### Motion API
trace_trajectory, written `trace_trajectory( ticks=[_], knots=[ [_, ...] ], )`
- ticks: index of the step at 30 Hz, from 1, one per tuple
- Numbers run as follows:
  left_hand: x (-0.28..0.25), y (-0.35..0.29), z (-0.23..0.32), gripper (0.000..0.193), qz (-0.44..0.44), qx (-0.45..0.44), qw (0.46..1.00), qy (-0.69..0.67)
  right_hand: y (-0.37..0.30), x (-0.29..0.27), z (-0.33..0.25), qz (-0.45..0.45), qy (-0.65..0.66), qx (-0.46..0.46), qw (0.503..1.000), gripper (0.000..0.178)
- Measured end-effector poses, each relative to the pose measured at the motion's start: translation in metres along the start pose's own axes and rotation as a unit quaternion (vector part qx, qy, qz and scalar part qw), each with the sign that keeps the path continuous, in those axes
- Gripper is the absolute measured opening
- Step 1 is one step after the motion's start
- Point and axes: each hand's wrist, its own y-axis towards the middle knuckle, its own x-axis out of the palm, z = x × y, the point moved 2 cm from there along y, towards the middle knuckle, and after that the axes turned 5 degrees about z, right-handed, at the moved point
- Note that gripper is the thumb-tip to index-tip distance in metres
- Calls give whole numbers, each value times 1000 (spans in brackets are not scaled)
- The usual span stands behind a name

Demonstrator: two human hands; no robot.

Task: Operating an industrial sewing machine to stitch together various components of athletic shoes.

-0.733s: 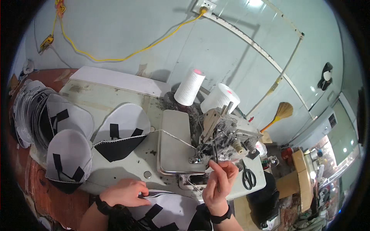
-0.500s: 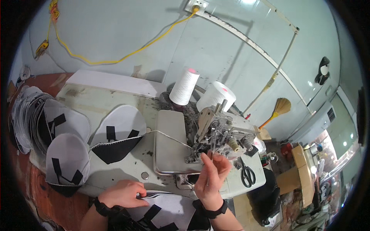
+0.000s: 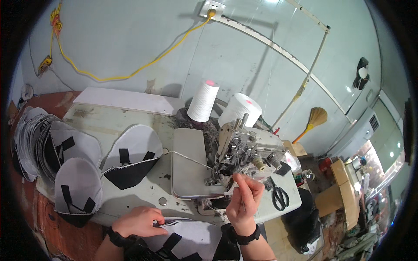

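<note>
My right hand [image 3: 244, 201] is closed in a pinch at the front of an overlock sewing machine [image 3: 230, 141], close to its needle area. Between its fingers is a thin metal tool that looks like tweezers, mostly hidden. My left hand [image 3: 138, 221] grips the left edge of a stack of white fabric pieces [image 3: 196, 235] with black straps, lying at the table's front edge. A white thread chain [image 3: 189, 157] runs from the machine to a sewn white-and-black piece [image 3: 133, 158] on the left.
More sewn pieces [image 3: 78, 185] and a thick pile [image 3: 32, 135] lie at the far left. Two white thread cones [image 3: 203, 102] stand behind the machine. Black scissors [image 3: 279, 195] rest at its right. A thread stand pole [image 3: 315, 65] rises behind, and a broom [image 3: 317, 118] leans against the wall.
My right hand has turned slightly and stays near the needle area, its fingers drawn closer together. My left hand keeps its place on the stack. The whole view has shifted a little.
</note>
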Motion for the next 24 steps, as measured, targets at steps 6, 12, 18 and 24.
trace_trajectory(
  ticks=[6, 12, 18, 24],
  knots=[
    [1, 0, -3, 38, -1, -3, 1000, 6, -1, 0, -9, -12, -14, 21, 1000, 36],
    [2, 0, -5, 38, 7, 4, 1000, 4, -4, 7, -7, -4, 9, 31, 999, 48],
    [0, 0, -3, 38, -5, -9, 1000, 1, 2, 15, 3, 7, 10, 12, 1000, 45],
    [0, -2, 0, 38, -4, -12, 1000, 0, 7, 4, 5, 24, 47, -2, 999, 30]
  ],
)
